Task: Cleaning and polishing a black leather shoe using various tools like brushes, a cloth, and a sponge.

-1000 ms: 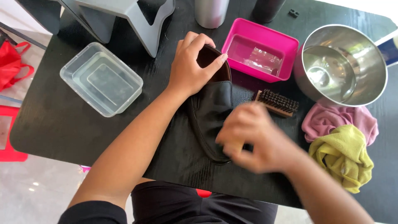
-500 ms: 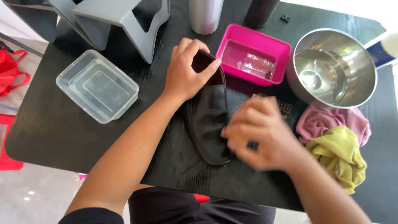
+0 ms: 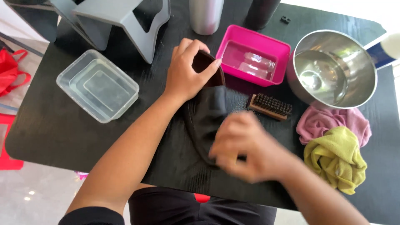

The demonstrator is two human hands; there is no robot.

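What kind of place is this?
Probably a shoe-cleaning table at home or in a small workshop: a dark shoe under the left hand, a bristle brush, a steel bowl and rags.

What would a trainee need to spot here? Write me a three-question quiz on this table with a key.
1. True or false: the left hand rests on the dark shoe.
2. Which thing lies between the shoe and the steel bowl? A) wooden brush B) sponge C) scissors
3. Fill in: the pink tub holds clear ____.

Key:
1. True; its fingers curl over the shoe's opening, while the blurred right hand is at the shoe's near end.
2. A, the wooden brush, bristles up.
3. Liquid, most likely water.
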